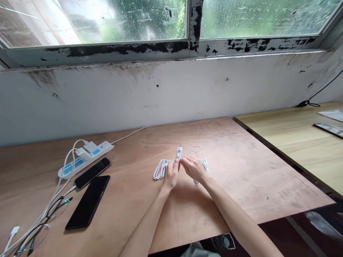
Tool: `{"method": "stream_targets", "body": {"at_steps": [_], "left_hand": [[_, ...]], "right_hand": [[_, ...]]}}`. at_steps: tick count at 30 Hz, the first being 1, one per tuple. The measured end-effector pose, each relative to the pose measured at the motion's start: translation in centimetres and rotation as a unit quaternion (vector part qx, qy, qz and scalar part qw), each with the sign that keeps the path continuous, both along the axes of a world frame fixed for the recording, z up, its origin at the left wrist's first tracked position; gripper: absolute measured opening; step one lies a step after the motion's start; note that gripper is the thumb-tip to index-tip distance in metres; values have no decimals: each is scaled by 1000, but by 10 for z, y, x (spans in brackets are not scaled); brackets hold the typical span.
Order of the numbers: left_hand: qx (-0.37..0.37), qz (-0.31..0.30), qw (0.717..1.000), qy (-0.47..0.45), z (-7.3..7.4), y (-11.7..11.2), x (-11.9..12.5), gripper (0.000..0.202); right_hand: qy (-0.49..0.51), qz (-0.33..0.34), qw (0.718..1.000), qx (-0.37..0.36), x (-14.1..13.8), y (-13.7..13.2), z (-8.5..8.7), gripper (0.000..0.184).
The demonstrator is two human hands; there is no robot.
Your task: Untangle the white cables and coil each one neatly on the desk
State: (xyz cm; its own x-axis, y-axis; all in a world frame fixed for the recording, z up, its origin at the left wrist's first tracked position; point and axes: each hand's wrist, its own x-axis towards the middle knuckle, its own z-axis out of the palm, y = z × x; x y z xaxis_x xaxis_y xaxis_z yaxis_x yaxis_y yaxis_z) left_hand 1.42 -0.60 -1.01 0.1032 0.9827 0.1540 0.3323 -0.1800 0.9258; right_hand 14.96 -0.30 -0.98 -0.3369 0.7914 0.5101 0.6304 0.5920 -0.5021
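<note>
My left hand (172,174) is closed around a coiled white cable (179,152), which stands up out of the grip above the wooden table. My right hand (193,167) is beside it, fingers pinched together close to the cable's lower part. What those fingertips hold is too small to make out. A second coiled white cable (160,170) lies on the table just left of my left hand. Partly hidden behind my right hand is another coiled white cable (204,164). Thin dark twist ties (195,149) lie on the table beyond my right hand.
On the left stand a white power strip (88,159) with plugged-in chargers, two black phones (89,203) and a pair of glasses (55,210) among white cords. A lighter table (302,132) adjoins at right, across a dark gap. A wall with windows (128,21) closes off the back.
</note>
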Motion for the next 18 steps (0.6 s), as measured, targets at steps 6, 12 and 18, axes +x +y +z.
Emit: {"method": "stream_targets", "body": {"at_steps": [6, 12, 18], "left_hand": [[52, 15, 987, 150, 7, -7, -2, 38], [158, 52, 919, 357, 9, -10, -2, 37], [112, 66, 921, 368, 7, -14, 2, 34]], "right_hand": [[237, 30, 955, -177, -5, -1, 3, 28], [438, 165, 708, -529, 6, 7, 1, 26], [369, 106, 801, -460, 12, 8, -1, 28]]}}
